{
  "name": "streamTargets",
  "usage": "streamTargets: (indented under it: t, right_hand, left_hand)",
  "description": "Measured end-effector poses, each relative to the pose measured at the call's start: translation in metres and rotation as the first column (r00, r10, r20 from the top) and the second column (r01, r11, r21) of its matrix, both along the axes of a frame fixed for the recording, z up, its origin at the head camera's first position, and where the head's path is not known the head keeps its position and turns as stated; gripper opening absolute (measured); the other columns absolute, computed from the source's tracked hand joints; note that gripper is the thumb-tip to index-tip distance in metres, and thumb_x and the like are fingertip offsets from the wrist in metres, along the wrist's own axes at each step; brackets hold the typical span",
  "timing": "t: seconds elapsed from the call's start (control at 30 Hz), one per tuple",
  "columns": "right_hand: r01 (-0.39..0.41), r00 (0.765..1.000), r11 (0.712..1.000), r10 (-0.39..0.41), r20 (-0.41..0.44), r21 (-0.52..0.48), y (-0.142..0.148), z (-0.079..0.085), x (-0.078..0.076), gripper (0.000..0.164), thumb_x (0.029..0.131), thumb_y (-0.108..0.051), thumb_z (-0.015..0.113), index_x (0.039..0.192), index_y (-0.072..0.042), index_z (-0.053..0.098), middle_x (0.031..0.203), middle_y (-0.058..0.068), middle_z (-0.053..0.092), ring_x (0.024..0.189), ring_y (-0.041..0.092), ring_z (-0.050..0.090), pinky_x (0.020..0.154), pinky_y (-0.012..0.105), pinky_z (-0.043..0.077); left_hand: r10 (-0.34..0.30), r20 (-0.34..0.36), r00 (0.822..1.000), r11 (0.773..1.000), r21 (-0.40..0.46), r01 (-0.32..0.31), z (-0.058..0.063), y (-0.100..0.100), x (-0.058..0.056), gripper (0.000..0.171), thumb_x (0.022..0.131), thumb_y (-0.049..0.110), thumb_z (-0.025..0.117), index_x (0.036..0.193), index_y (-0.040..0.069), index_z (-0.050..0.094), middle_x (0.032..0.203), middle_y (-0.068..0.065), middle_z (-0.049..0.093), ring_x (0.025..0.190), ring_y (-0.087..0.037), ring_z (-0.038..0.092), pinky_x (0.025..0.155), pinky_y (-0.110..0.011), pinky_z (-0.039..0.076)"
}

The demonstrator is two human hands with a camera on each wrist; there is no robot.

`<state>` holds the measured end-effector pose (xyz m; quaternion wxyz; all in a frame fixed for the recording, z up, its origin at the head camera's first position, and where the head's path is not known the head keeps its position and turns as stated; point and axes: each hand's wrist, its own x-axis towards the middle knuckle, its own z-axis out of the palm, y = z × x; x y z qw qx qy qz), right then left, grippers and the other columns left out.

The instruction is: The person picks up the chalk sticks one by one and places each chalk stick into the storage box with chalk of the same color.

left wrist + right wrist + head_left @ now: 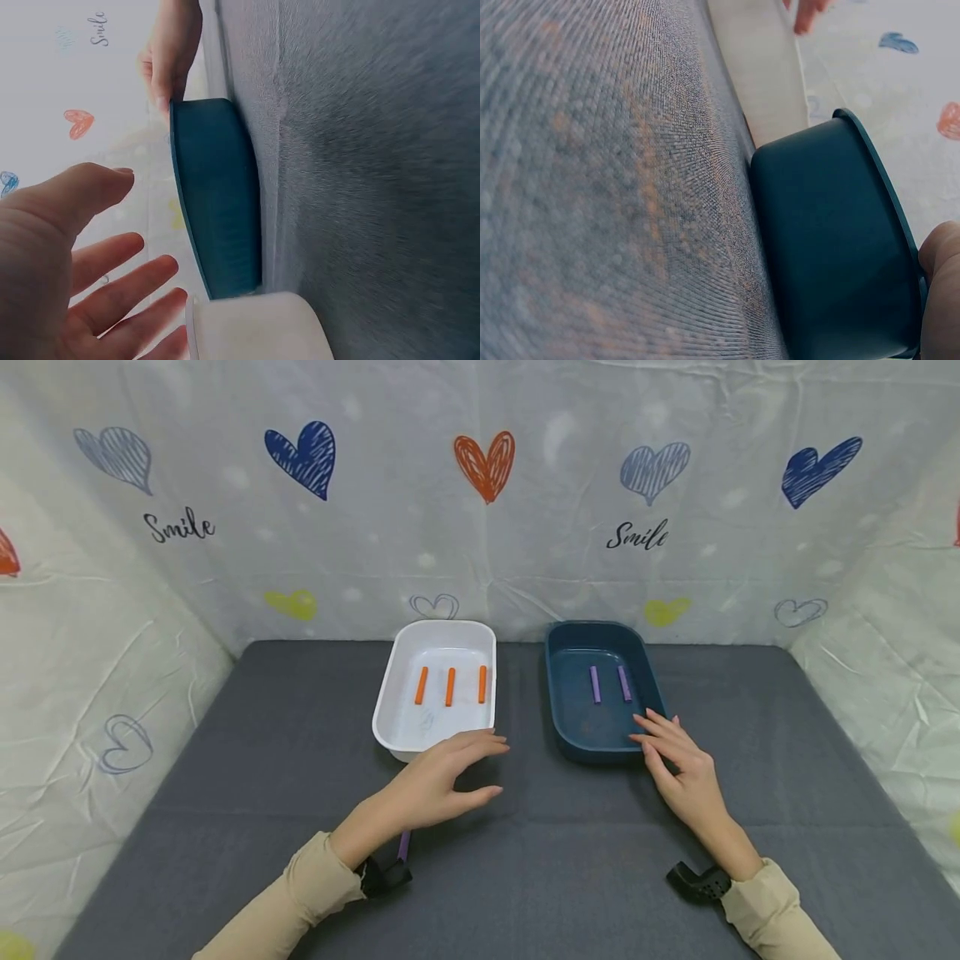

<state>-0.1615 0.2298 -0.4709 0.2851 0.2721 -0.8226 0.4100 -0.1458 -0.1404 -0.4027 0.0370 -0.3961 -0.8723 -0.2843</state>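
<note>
My left hand (438,781) is held above the near right corner of a white tray (386,714), fingers spread and thumb apart, with nothing between them. In the white tray lie three orange sticks (450,687). My right hand (684,777) grips the near right corner of a dark blue tray (592,750), fingers over the rim and thumb at the outside, as the right wrist view shows the thumb (941,251) against the edge. Two purple sticks (595,685) lie inside that tray. Another purple stick (405,846) is on the table, partly hidden under my left wrist.
Both trays stand side by side at the back of a grey cloth-covered table (555,877), a narrow gap between them. A white curtain (555,552) printed with hearts hangs behind and at both sides. Black wrist cameras (701,883) sit below my hands.
</note>
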Motion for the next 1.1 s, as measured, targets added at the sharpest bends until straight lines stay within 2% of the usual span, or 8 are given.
streamTargets:
  t: [0.17, 0.3, 0.4, 0.67, 0.93, 1.03, 1.1]
  right_hand:
    - [-0.005, 1.0, 1.0, 0.005, -0.002, -0.007, 0.001, -0.001, 0.0, 0.021, 0.09, 0.008, 0.063, 0.107, 0.005, 0.074, 0.126, 0.022, 0.065, 0.127, 0.041, 0.052, 0.119, 0.044, 0.023]
    - [-0.004, 1.0, 1.0, 0.004, -0.006, -0.007, 0.001, -0.002, 0.0, 0.022, 0.089, 0.009, 0.063, 0.108, 0.003, 0.075, 0.126, 0.02, 0.065, 0.128, 0.039, 0.052, 0.119, 0.045, 0.024]
    - [-0.003, 1.0, 1.0, 0.003, -0.004, -0.004, 0.001, -0.002, 0.0, 0.024, 0.089, 0.009, 0.063, 0.108, 0.002, 0.075, 0.126, 0.019, 0.065, 0.129, 0.037, 0.052, 0.118, 0.046, 0.024]
    - [0.0, 1.0, 1.0, 0.0, 0.006, -0.002, -0.001, -0.003, -0.001, 0.022, 0.089, 0.009, 0.063, 0.107, 0.004, 0.074, 0.126, 0.019, 0.065, 0.13, 0.037, 0.052, 0.119, 0.044, 0.023]
    - [0.005, 0.999, 1.0, -0.005, 0.031, 0.005, 0.0, -0.003, 0.001, 0.022, 0.09, 0.008, 0.063, 0.108, 0.005, 0.074, 0.128, 0.018, 0.065, 0.131, 0.036, 0.05, 0.118, 0.049, 0.023]
    - [0.004, 1.0, 1.0, -0.004, 0.027, 0.005, 0.0, -0.003, 0.0, 0.021, 0.09, 0.008, 0.062, 0.108, 0.005, 0.074, 0.127, 0.02, 0.065, 0.13, 0.038, 0.051, 0.118, 0.047, 0.023]
    - [0.006, 1.0, 1.0, -0.006, 0.024, 0.007, 0.0, -0.002, 0.0, 0.021, 0.091, 0.008, 0.062, 0.108, 0.005, 0.074, 0.126, 0.021, 0.065, 0.129, 0.039, 0.051, 0.118, 0.047, 0.023]
  left_hand:
    - [0.037, -0.003, 0.999, 0.999, 0.018, -0.037, -0.002, -0.02, 0.018, 0.047, 0.089, 0.028, 0.076, 0.131, 0.011, 0.063, 0.139, -0.003, 0.057, 0.137, -0.021, 0.045, 0.109, -0.042, 0.041]
    - [0.065, -0.051, 0.997, 0.996, 0.059, -0.062, -0.006, -0.034, 0.031, 0.045, 0.087, 0.026, 0.079, 0.128, 0.014, 0.066, 0.137, 0.001, 0.058, 0.134, -0.022, 0.049, 0.106, -0.041, 0.044]
    - [0.062, -0.077, 0.995, 0.995, 0.087, -0.055, -0.011, -0.044, 0.039, 0.042, 0.086, 0.024, 0.079, 0.126, 0.015, 0.066, 0.136, 0.0, 0.059, 0.131, -0.023, 0.052, 0.103, -0.038, 0.046]
    - [0.068, -0.054, 0.996, 0.995, 0.079, -0.064, -0.022, -0.066, 0.049, 0.047, 0.081, 0.025, 0.084, 0.123, 0.011, 0.068, 0.134, -0.002, 0.061, 0.126, -0.02, 0.055, 0.1, -0.029, 0.047]
    - [0.093, -0.088, 0.992, 0.995, 0.051, -0.089, -0.034, -0.085, 0.059, 0.054, 0.08, 0.035, 0.085, 0.125, 0.01, 0.067, 0.133, -0.005, 0.061, 0.121, -0.02, 0.058, 0.103, -0.013, 0.036]
    - [0.092, -0.088, 0.992, 0.996, 0.021, -0.09, -0.036, -0.092, 0.062, 0.06, 0.079, 0.04, 0.084, 0.127, 0.01, 0.066, 0.134, -0.004, 0.06, 0.12, -0.02, 0.059, 0.103, -0.014, 0.037]
    - [0.092, -0.08, 0.993, 0.996, -0.006, -0.093, -0.037, -0.096, 0.064, 0.065, 0.077, 0.044, 0.084, 0.129, 0.01, 0.065, 0.135, -0.004, 0.06, 0.121, -0.019, 0.059, 0.1, -0.02, 0.043]
